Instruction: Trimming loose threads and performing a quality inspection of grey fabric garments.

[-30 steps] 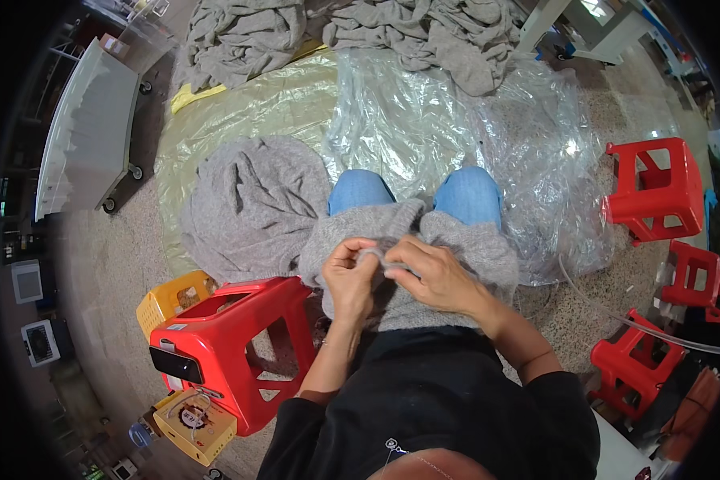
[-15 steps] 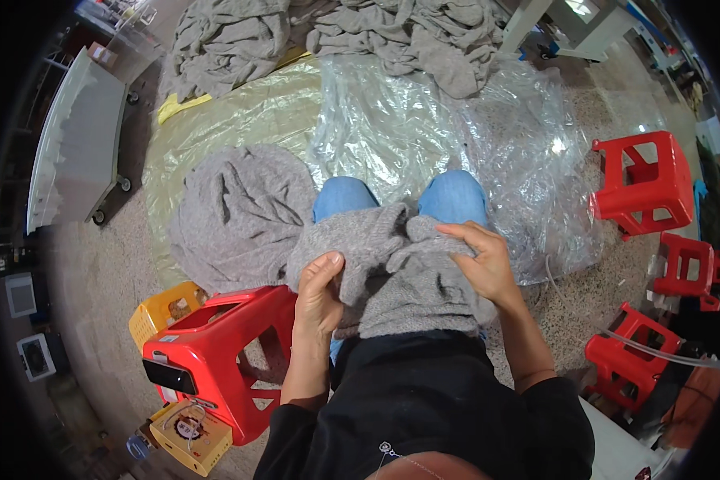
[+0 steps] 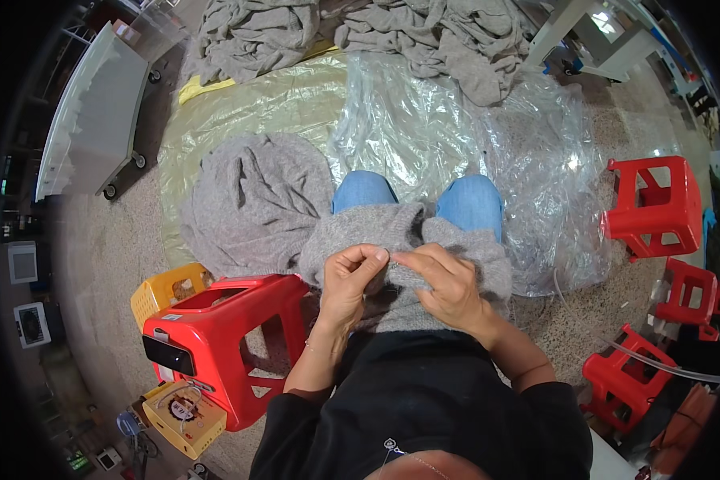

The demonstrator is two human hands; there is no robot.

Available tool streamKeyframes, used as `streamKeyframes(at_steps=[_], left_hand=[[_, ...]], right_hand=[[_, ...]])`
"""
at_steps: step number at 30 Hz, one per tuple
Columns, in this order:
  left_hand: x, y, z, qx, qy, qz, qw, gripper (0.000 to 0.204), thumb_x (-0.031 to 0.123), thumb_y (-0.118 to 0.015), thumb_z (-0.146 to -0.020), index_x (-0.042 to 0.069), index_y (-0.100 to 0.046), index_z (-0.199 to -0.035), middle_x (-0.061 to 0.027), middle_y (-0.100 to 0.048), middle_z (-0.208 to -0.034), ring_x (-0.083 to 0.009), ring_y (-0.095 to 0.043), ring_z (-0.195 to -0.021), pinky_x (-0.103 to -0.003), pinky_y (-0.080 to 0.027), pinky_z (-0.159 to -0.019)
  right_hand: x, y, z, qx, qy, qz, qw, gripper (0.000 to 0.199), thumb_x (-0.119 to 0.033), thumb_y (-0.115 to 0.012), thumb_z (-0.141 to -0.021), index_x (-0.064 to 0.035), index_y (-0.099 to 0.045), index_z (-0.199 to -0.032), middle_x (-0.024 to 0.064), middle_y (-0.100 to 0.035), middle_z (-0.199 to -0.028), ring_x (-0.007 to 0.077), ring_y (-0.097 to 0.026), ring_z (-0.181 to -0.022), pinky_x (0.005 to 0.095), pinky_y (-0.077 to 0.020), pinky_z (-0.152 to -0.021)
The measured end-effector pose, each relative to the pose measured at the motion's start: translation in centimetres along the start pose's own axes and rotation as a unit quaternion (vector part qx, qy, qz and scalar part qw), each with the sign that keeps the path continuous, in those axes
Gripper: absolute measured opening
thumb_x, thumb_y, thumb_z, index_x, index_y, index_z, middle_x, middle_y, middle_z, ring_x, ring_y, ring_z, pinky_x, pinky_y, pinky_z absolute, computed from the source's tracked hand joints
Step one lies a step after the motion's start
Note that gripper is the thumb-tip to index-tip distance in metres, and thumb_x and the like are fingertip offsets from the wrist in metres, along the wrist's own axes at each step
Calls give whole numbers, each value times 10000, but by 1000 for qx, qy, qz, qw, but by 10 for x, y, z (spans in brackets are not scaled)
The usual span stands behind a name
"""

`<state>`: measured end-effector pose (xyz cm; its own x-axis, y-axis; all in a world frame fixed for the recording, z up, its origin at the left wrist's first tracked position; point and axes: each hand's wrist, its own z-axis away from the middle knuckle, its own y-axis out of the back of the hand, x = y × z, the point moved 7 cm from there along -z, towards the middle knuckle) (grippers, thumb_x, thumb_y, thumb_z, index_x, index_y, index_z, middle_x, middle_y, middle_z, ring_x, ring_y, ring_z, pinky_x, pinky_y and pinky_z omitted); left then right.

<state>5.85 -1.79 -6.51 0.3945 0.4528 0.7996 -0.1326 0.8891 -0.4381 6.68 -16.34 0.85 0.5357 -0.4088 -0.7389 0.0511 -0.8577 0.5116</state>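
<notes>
A grey knitted garment lies bunched across my lap, over my blue jeans. Above it my left hand is closed, thumb and forefinger pinched together at the fingertips. My right hand meets it there, its fingers curled and their tips touching or nearly touching the left thumb. Whatever is between the fingertips is too small to make out; it may be a bit of the knit. To the left of my knees, more grey knitwear is heaped on the plastic sheet.
A red stool with a black phone stands at my left, beside a yellow basket and a yellow box. Grey knit piles lie ahead on plastic sheeting. More red stools stand at right.
My hands were apart on either side of the garment; now they have come together over its middle, fingertips meeting. The view has shifted slightly.
</notes>
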Motion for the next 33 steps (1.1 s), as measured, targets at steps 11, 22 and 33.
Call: streamKeyframes(at_steps=[11, 22, 33], left_hand=[[-10, 2, -2, 20, -5, 6, 1000, 48, 49, -635, -843, 3, -649, -846, -4, -637, -757, -34, -547, -659, -176, -419, -599], [7, 0, 8, 2, -158, -143, 977, 116, -71, -677, -767, -12, -637, -858, -38, -642, -841, -89, -582, -792, -227, -470, -717], [21, -4, 18, -15, -265, -292, 919, 86, -83, -631, -772, -23, -620, -833, -54, -621, -785, -87, -552, -714, -207, -424, -632]], right_hand=[[-11, -1, 7, 24, 128, 66, 989, 392, 57, -607, -525, -22, -642, -908, 90, -616, -872, 240, -626, -695, 330, -508, -592], [19, -9, -4, -86, -56, -70, 992, 364, 67, -554, -599, -22, -612, -947, 105, -625, -896, 293, -634, -753, 352, -511, -657], [18, -22, -4, -217, -96, -147, 960, 223, -13, -582, -634, -10, -568, -857, 190, -579, -747, 366, -591, -676, 404, -451, -583]])
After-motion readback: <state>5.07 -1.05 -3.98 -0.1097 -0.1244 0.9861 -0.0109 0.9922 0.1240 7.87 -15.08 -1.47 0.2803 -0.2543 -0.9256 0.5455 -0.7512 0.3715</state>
